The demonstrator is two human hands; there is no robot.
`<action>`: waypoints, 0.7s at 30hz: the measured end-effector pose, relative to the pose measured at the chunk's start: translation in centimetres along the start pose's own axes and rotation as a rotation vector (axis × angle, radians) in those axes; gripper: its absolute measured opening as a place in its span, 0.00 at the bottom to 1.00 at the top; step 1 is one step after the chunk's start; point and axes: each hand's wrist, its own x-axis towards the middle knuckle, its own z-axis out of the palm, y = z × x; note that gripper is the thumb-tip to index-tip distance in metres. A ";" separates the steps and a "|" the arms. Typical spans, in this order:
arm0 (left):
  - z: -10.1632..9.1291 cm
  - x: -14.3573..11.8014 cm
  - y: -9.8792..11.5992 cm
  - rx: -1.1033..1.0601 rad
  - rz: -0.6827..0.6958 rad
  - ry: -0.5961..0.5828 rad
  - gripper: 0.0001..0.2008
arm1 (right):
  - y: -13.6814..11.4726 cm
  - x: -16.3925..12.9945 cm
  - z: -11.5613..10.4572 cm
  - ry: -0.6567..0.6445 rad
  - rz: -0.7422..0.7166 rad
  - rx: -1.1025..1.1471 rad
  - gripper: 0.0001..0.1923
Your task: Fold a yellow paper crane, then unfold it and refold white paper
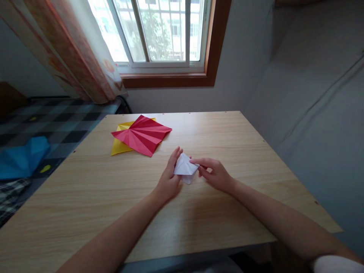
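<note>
A small piece of folded white paper (184,167) is held up above the middle of the wooden table (227,144). It has a peaked top with crease lines, and a flap hangs below its lower edge. My left hand (170,176) grips the paper from its left side, with some fingers hidden behind it. With thumb and index finger, my right hand (214,172) pinches the paper's right corner. Beyond my left hand lies a creased red paper (145,136), spread over a yellow paper (121,147).
To the left, a blue paper (24,159) rests on a checked bedspread (71,125). A flowered curtain (71,49) hangs beside the window (159,34) behind the table. A wall (321,125) with a cable runs along the right side.
</note>
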 end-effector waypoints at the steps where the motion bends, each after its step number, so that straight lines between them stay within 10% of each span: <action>1: 0.1 0.0 0.1 -0.053 -0.039 0.012 0.39 | -0.1 0.0 0.0 0.002 -0.004 -0.003 0.18; 10: 0.3 0.6 0.2 -0.458 -0.346 0.165 0.51 | 0.0 0.1 -0.1 0.039 0.038 0.066 0.16; 21: -0.9 0.8 -1.9 -0.178 -0.284 0.103 0.45 | -0.3 0.2 -0.7 0.120 0.015 0.096 0.17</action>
